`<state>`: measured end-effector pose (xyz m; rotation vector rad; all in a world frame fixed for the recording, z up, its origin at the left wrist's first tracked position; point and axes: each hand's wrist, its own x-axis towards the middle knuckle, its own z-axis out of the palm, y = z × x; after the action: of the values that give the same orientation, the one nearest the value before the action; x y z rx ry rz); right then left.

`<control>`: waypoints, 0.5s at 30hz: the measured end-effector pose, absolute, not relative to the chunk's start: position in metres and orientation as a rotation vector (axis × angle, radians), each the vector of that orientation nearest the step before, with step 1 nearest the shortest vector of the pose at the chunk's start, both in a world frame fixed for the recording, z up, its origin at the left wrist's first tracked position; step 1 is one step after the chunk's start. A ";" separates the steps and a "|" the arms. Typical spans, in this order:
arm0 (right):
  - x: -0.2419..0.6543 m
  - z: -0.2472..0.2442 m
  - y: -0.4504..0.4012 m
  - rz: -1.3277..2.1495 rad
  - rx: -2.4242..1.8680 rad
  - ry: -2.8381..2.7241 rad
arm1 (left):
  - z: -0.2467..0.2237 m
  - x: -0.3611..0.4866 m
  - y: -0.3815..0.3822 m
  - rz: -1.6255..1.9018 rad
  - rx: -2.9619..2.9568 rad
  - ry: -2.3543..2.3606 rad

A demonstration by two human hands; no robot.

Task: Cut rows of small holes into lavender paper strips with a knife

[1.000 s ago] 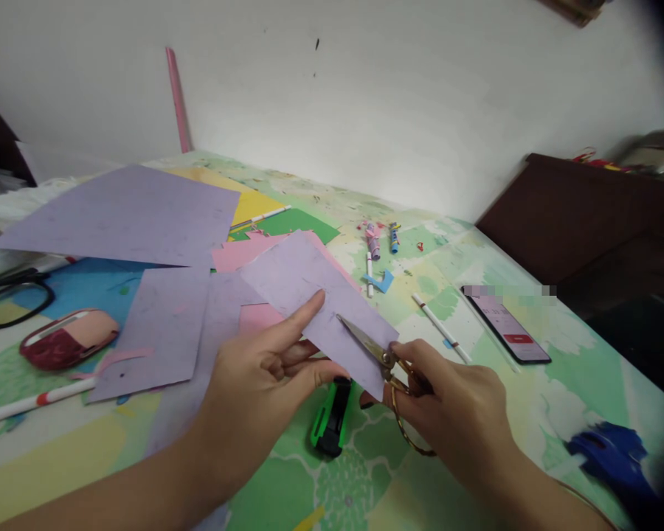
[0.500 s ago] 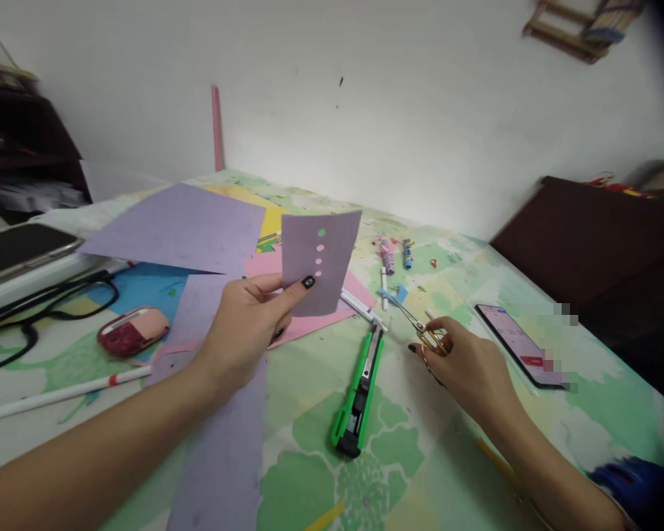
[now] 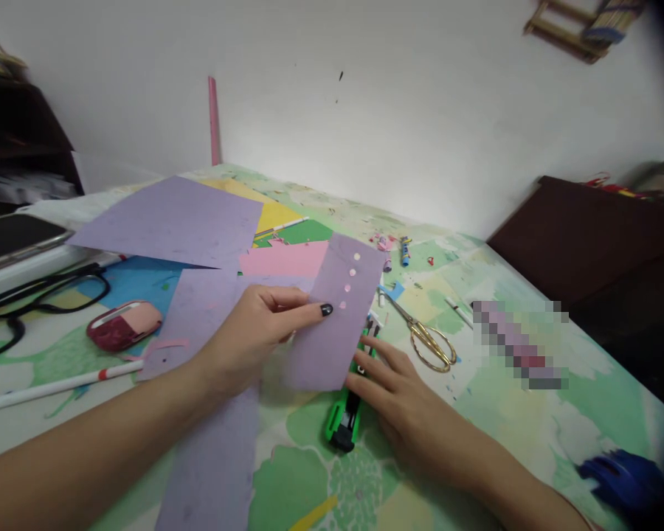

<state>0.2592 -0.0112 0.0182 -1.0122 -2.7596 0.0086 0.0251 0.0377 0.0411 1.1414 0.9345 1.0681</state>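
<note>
My left hand (image 3: pixel 265 332) pinches a strip of purple paper (image 3: pixel 324 346) between its thumb and fingers. A line of small round holes runs down the strip, which is tilted above the table. My right hand (image 3: pixel 403 398) lies low over a green utility knife (image 3: pixel 340 424), its fingers stretched out and spread. Its fingertips reach the knife body and the strip's right edge; whether they press on either I cannot tell, and the thumb is hidden. Gold-handled scissors (image 3: pixel 432 345) lie on the table beyond the right hand.
Purple sheets (image 3: pixel 171 221), pink paper (image 3: pixel 288 258) and eyeglasses (image 3: pixel 60 295) spread over the left side. An earbud case (image 3: pixel 125 324) and a white pen (image 3: pixel 60 391) lie nearby. Small decorated rolls (image 3: pixel 405 252) stand farther back. A pixelated phone (image 3: pixel 514 343) and a blue object (image 3: pixel 620 479) are at right.
My right hand has let go of the scissors, now on the table, and moved left to the utility knife. My left hand has lowered and tilted the purple strip.
</note>
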 end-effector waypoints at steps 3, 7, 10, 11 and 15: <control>0.256 0.019 -0.016 0.120 -1.024 -2.710 | 0.038 0.028 0.036 1.045 1.129 0.908; 0.264 0.021 -0.012 0.142 -0.952 -2.553 | 0.035 0.031 0.032 0.985 1.093 0.868; 0.268 0.025 -0.012 0.248 -0.960 -2.380 | 0.036 0.035 0.027 0.944 1.065 0.800; 0.268 0.026 -0.013 0.342 -1.001 -2.296 | 0.036 0.036 0.025 0.930 1.069 0.775; 0.261 0.027 -0.020 0.840 -1.061 -2.015 | 0.032 0.043 0.018 0.875 1.129 0.686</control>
<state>0.2613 -0.0198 0.0268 -1.0614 -2.0154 0.8397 0.0432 0.0184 0.0318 1.1293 0.6857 0.8754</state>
